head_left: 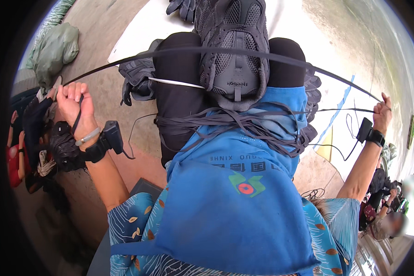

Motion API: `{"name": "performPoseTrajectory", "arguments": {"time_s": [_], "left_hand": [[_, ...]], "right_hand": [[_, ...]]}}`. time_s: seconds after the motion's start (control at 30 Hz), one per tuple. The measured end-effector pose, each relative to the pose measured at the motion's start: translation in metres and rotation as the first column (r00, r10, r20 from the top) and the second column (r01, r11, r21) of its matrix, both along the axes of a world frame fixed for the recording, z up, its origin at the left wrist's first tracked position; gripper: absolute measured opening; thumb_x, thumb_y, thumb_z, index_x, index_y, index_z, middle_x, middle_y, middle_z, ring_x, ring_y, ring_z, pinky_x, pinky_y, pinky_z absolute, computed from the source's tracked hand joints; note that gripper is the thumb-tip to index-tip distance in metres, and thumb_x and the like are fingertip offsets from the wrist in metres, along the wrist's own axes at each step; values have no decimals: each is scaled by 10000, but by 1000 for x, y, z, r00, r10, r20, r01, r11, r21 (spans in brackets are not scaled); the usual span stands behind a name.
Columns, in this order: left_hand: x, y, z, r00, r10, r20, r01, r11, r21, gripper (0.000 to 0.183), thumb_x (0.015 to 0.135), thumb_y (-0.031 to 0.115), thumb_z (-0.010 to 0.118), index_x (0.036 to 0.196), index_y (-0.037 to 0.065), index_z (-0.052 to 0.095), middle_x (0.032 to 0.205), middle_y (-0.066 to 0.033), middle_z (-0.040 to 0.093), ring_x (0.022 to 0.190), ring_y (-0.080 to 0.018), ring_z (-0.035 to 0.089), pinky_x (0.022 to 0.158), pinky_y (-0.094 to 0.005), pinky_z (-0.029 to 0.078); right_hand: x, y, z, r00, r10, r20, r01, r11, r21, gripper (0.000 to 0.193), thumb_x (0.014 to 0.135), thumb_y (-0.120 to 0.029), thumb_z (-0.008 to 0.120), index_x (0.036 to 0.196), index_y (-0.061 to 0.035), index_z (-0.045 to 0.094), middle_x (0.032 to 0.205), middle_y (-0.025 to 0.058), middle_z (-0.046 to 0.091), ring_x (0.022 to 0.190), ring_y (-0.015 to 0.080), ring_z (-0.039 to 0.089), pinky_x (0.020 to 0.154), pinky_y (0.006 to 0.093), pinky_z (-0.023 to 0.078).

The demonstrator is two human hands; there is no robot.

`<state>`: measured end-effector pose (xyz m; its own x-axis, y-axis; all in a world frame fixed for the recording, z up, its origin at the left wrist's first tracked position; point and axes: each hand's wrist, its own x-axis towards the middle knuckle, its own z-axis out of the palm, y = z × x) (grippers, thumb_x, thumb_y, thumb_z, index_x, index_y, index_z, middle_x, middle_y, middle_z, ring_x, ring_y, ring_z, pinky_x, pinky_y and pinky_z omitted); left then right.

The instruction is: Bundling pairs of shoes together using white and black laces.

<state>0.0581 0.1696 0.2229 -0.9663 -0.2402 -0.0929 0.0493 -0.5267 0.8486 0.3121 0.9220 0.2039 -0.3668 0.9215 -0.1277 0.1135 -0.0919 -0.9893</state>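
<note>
A dark grey shoelace [234, 51] is pulled wide in a shallow arc above my knees. My left hand [77, 109] is closed on one end, and a short length of lace hangs down over its palm. Out at the far right, my right hand [382, 114] pinches the other end; a second strand runs from it to the lap. A bundle of loose laces [207, 122] lies across my blue apron [234, 207]. Between my knees, heel toward me, sits a dark grey sports shoe [237, 69]. A thin white strip [177, 83] lies beside it.
Further dark shoes stand beside my left knee [140, 76] and along my right thigh [312, 101]. White sheeting [138, 34] covers part of the floor. A green sack [55, 50] lies far left. Other people work at the left [17, 156] and right [382, 221] edges.
</note>
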Motion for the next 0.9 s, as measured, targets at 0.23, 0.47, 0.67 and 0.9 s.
{"name": "performPoseTrajectory", "arguments": {"time_s": [0.23, 0.47, 0.67, 0.9], "left_hand": [[6, 48, 33, 958, -238, -161, 205, 959, -197, 238, 983, 159, 410, 759, 84, 436, 665, 3, 348, 599, -126, 378, 744, -326, 396], [50, 172, 73, 383, -825, -415, 305, 538, -786, 223, 958, 83, 435, 1059, -38, 594, 991, -116, 546, 962, -188, 532, 939, -346, 376], [58, 156, 16, 789, -614, 12, 328, 405, -854, 179, 908, 106, 603, 1052, 20, 666, 804, 16, 562, 687, -53, 477, 627, -187, 384], [48, 121, -24, 860, -475, 187, 481, 631, -609, 246, 966, 164, 493, 1122, 2, 594, 763, 2, 549, 629, -42, 492, 591, -169, 404]], "right_hand": [[-35, 42, 65, 958, 59, -280, -16, 988, 152, 504, 1002, -315, 234, 1102, 76, 536, 545, -28, 250, 497, 129, 301, 723, 405, 457], [-98, -274, 114, 348, 869, -352, -752, 483, 449, 553, 980, -407, 344, 1093, 94, 549, 600, -7, 338, 570, 120, 338, 884, 397, 372], [-85, -356, 68, 148, 965, 214, -915, 52, 400, 166, 754, -116, 690, 899, -40, 658, 547, -12, 442, 476, 74, 367, 484, 258, 300], [-45, -315, 36, 382, 857, 346, -862, 465, -200, 188, 766, -61, 678, 947, -24, 648, 565, -109, 272, 515, 14, 273, 502, 206, 237]]}}
